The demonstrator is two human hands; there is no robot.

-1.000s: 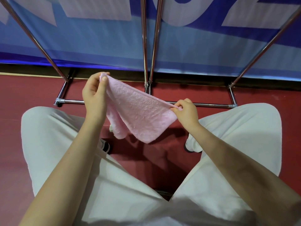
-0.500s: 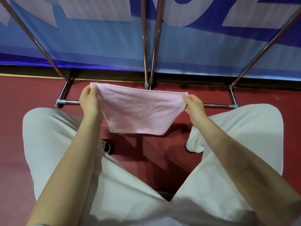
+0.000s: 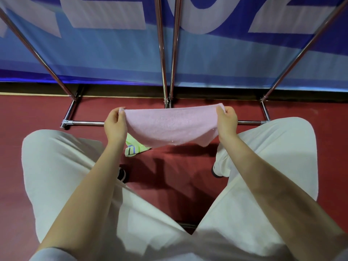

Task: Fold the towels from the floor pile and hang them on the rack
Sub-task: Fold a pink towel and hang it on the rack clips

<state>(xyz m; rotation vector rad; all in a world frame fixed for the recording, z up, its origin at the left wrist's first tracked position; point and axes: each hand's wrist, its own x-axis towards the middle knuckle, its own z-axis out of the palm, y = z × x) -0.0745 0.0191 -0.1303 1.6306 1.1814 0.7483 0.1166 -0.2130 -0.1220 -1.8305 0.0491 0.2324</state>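
- Your left hand (image 3: 115,123) and right hand (image 3: 226,123) pinch the towel (image 3: 170,126) corners; it is now pulled flat, not bunched.
- It looks ready to hang on the rack (image 3: 86,122).

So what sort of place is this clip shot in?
Probably a staged recording area in a hall, not a home: a printed blue banner as backdrop, plain red floor, and a chrome rack standing before it. I can't be certain.
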